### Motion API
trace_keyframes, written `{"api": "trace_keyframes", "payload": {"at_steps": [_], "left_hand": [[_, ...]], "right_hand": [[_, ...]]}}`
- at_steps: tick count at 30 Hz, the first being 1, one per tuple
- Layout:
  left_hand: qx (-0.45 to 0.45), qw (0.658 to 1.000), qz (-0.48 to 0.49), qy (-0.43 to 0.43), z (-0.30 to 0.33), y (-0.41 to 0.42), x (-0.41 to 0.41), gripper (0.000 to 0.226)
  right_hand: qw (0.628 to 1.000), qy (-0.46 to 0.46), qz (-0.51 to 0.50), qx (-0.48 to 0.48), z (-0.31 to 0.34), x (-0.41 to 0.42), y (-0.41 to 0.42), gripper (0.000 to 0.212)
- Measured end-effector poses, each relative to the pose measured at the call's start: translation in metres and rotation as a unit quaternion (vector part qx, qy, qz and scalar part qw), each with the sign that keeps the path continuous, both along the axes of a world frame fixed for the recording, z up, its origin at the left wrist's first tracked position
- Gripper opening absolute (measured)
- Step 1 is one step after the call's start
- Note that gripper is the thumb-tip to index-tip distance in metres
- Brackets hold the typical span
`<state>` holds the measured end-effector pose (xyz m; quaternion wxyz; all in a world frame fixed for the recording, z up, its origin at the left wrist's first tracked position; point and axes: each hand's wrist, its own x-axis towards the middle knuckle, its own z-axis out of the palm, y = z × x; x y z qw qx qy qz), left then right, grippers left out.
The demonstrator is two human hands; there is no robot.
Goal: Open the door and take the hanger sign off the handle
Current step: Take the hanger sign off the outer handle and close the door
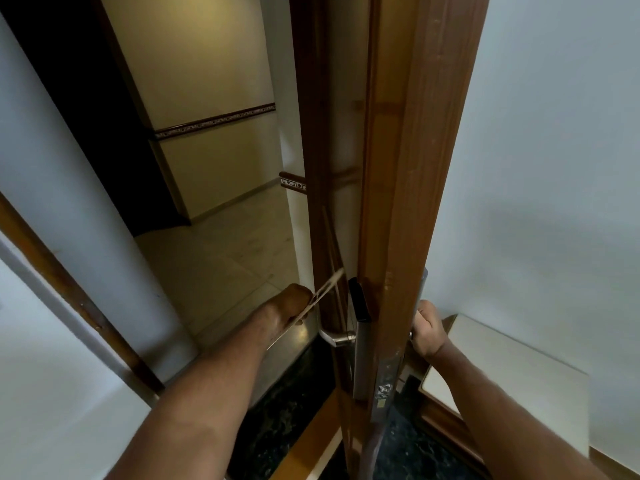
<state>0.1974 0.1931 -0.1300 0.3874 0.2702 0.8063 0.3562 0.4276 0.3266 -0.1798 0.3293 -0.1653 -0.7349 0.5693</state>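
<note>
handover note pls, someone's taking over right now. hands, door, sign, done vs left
Left hand: out through the doorway, closed on the hanger sign. The sign is seen edge-on, tilted, above the outer handle; it looks clear of the lever, but I cannot be sure it is fully unhooked.
Right hand: closed on the inner handle, which it hides, holding the door.
Door: open, seen edge-on, with the corridor visible past it.
Done: door opened, sign gripped and lifted.
Left: confirm the sign is free of the handle, then bring it back inside.
</note>
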Motion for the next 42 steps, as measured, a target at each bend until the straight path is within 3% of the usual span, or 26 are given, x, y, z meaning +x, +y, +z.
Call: {"api": "trace_keyframes", "payload": {"at_steps": [6, 10, 15, 18, 20, 23, 27, 31, 42], "left_hand": [[0.066, 0.997, 0.035, -0.028, 0.015, 0.01, -0.013, 0.019], [0.128, 0.987, 0.056, 0.075, 0.012, 0.016, -0.017, 0.032], [0.225, 0.955, 0.158, 0.112, 0.005, 0.001, -0.014, 0.042], [0.219, 0.939, 0.193, 0.183, 0.011, -0.018, -0.009, 0.033], [0.203, 0.928, 0.199, 0.241, 0.014, -0.027, -0.007, 0.048], [0.253, 0.914, 0.225, 0.224, 0.019, -0.047, 0.002, 0.059], [0.297, 0.897, 0.277, 0.173, 0.025, -0.076, 0.015, 0.041], [0.294, 0.892, 0.289, 0.187, 0.033, -0.115, 0.029, 0.034], [0.306, 0.832, 0.377, 0.271, 0.063, -0.199, 0.058, 0.012]], "right_hand": [[1.0, 0.012, -0.009, 0.007, 0.001, -0.004, -0.003, 0.06], [1.0, 0.01, -0.008, 0.013, 0.003, -0.005, -0.007, 0.059], [1.0, -0.006, -0.03, -0.004, 0.009, -0.006, -0.018, 0.048], [0.999, -0.015, -0.03, -0.014, 0.011, -0.007, -0.026, 0.044], [0.999, -0.026, -0.033, -0.018, 0.011, -0.007, -0.027, 0.042], [0.998, -0.046, -0.04, -0.02, 0.011, -0.011, -0.034, 0.042], [0.997, -0.063, -0.05, -0.001, 0.007, -0.018, -0.036, 0.047], [0.993, -0.099, -0.06, 0.02, 0.004, -0.027, -0.042, 0.058], [0.98, -0.168, -0.079, 0.078, -0.002, -0.066, -0.073, 0.043]]}}
